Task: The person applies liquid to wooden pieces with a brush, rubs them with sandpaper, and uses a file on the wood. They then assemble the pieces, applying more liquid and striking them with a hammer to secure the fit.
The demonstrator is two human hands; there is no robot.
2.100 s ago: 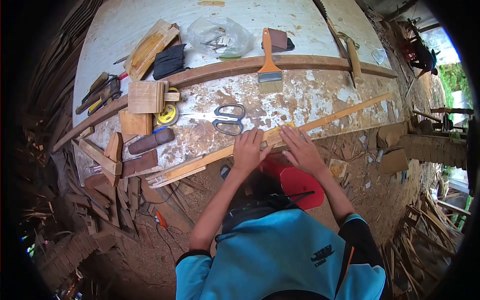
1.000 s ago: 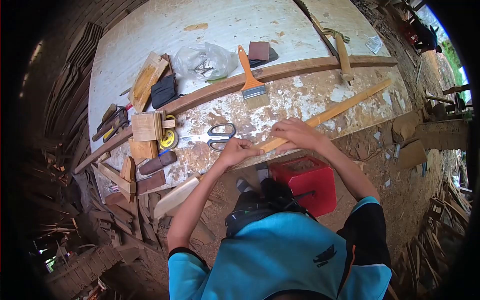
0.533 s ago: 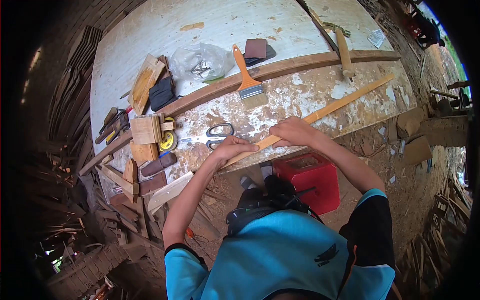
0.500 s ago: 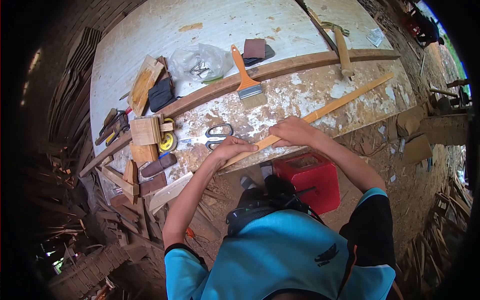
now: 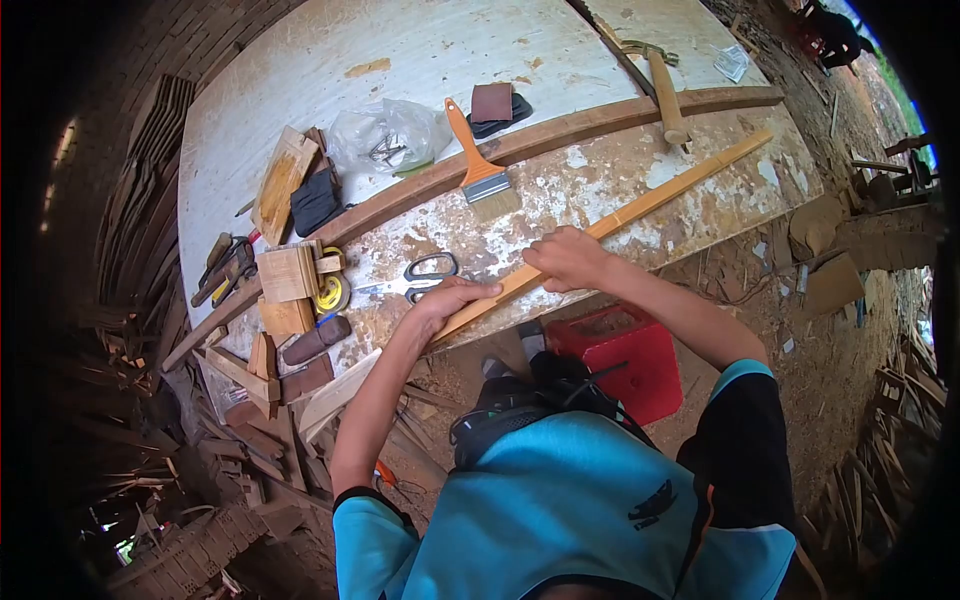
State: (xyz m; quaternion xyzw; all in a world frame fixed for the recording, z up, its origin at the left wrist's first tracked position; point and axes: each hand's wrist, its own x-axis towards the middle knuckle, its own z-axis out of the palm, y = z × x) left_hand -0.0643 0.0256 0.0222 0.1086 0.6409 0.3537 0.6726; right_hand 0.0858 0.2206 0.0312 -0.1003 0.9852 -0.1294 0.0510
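Note:
A long, narrow wooden strip lies slantwise along the near side of the worktable. My left hand is closed around its lower left end, with the thumb along the top face. Further up the strip, my right hand is closed over it with bent fingers; its fingertips are hidden. Scissors with dark handles lie just beyond my left hand. A wide paintbrush with an orange handle rests across a long wooden bar beyond both hands.
A hammer lies over the bar at the right. A plastic bag, sandpaper, a yellow tape roll and wood blocks are on the worktable. A red stool stands below the near edge.
My right hand has rolled into a more fist-like shape over the strip and shifted slightly left in view. My left hand keeps its hold. The whole view has shifted slightly.

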